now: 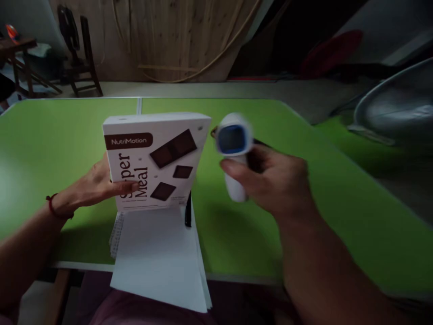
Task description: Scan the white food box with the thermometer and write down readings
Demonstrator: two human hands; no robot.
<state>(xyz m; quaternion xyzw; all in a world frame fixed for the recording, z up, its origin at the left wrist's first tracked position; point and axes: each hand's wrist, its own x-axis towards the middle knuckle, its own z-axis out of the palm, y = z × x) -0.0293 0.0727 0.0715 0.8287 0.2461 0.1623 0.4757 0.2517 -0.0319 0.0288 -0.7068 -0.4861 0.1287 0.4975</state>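
A white box (169, 185) printed "NutriMotion Super Meal" with dark bars on it stands upright over the table, its front towards me. My left hand (104, 183) grips its left side, thumb across the front and the other fingers hidden behind. To the right of the box, my right hand (270, 176) is wrapped round the handle of a white infrared thermometer (236, 185), whose blue-framed screen faces me and looks dark. Below the box lies a stack of white paper (155, 257), overhanging the near table edge. A black pen (188, 214) rests along the paper's right side.
The green table (253, 253) spans the view. Written sheets (117, 234) stick out left of the paper. Behind the table are a wooden chair (84, 63) with a fan (69, 34), a small wooden table (16, 45) and a wooden panel (182, 36). A shiny rounded object (399, 104) is at right.
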